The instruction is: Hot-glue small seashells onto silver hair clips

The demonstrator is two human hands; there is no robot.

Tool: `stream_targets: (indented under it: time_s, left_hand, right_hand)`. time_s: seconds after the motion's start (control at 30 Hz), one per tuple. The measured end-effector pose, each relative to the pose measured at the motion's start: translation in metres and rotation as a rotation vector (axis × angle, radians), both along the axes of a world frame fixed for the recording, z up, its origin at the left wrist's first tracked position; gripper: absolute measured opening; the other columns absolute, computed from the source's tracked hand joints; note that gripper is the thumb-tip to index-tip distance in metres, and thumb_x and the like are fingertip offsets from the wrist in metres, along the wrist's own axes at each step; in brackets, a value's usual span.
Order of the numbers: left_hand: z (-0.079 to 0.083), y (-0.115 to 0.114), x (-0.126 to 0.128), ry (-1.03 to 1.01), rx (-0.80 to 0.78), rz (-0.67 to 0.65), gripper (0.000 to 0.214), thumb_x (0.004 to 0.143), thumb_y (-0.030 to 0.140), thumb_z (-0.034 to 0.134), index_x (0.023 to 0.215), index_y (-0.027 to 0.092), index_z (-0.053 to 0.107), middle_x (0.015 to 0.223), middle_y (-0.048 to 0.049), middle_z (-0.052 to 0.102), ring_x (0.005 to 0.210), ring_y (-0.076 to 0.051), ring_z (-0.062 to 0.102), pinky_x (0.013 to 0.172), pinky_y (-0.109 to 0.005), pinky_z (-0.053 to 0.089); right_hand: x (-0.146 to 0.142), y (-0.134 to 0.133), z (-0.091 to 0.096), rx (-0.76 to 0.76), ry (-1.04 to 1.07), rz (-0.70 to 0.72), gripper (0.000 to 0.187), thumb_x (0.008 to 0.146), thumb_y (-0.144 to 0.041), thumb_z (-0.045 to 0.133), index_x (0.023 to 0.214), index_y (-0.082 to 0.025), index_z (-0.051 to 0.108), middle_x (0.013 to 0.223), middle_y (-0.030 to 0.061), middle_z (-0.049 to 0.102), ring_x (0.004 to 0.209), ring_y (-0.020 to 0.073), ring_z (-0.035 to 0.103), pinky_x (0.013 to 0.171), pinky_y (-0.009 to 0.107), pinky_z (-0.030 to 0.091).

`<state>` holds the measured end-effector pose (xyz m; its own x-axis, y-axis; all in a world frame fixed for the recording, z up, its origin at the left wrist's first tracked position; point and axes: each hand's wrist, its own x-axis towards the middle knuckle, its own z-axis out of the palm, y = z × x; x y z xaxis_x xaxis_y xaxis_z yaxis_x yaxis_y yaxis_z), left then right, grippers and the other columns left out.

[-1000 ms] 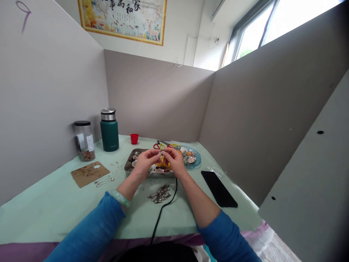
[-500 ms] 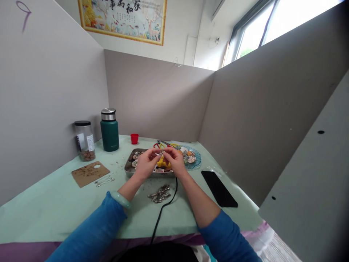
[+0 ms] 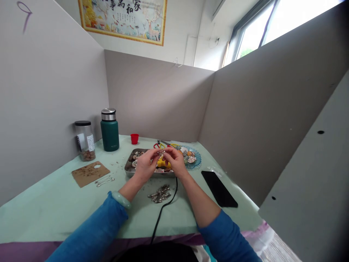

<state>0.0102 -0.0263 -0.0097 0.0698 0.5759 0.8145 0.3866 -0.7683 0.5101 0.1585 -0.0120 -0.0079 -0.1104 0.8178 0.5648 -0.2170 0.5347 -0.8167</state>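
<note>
My left hand (image 3: pixel 146 162) and my right hand (image 3: pixel 175 160) meet above a metal tray (image 3: pixel 130 170). Between their closed fingertips they pinch a small shiny silvery piece (image 3: pixel 161 153), too small to tell its kind. Below the fingers a yellow tool (image 3: pixel 163 162), perhaps a glue gun, lies in the tray among small pale pieces; the hands hide part of it. A black cord (image 3: pixel 163 206) runs from the tray to the table's near edge. Nearer me is a pile of slim silvery metal clips or pins (image 3: pixel 160 194).
At right are a blue glass plate (image 3: pixel 198 162) of decorative pieces and a black phone (image 3: pixel 219 189). Pliers (image 3: pixel 157 145) lie behind the tray, near a red cup (image 3: pixel 134 139). At left stand a green flask (image 3: pixel 109 133), a jar (image 3: pixel 86 145), brown cardboard (image 3: pixel 88 176) and large safety pins (image 3: pixel 105 180).
The fingers have shifted slightly around the silvery piece, which is turned a little and sits flatter between them. Everything on the table stays put.
</note>
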Motion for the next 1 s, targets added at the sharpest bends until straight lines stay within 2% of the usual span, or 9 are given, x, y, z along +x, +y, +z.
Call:
stream_targets:
  time_s: [0.23, 0.53, 1.0]
  left_hand:
    - [0.0027, -0.0021, -0.0001, 0.029, 0.040, 0.013, 0.020, 0.084, 0.022, 0.052, 0.098, 0.023, 0.067, 0.098, -0.0069, 0.069, 0.090, -0.020, 0.063, 0.082, -0.031, 0.049]
    - [0.0008, -0.0009, -0.0001, 0.019, 0.013, -0.018, 0.017, 0.083, 0.022, 0.054, 0.096, 0.022, 0.064, 0.096, -0.0068, 0.066, 0.085, -0.019, 0.063, 0.081, -0.030, 0.050]
    - [0.0037, -0.0040, 0.0006, -0.008, 0.011, -0.015, 0.016, 0.082, 0.025, 0.056, 0.094, 0.022, 0.066, 0.094, -0.0068, 0.066, 0.085, -0.019, 0.062, 0.079, -0.030, 0.050]
  right_hand:
    - [-0.0003, -0.0013, 0.0009, -0.006, -0.026, -0.027, 0.027, 0.073, -0.039, 0.068, 0.091, -0.020, 0.063, 0.065, -0.0020, 0.058, 0.057, 0.0108, 0.054, 0.047, 0.021, 0.042]
    - [0.0002, -0.0016, 0.0014, 0.006, -0.054, -0.044, 0.028, 0.071, -0.041, 0.069, 0.089, -0.020, 0.063, 0.064, -0.0033, 0.058, 0.049, 0.0085, 0.049, 0.047, 0.022, 0.042]
    - [0.0001, -0.0003, -0.0026, 0.041, -0.097, -0.071, 0.027, 0.074, -0.043, 0.068, 0.089, -0.021, 0.063, 0.069, -0.0015, 0.059, 0.054, 0.0099, 0.053, 0.048, 0.022, 0.043]
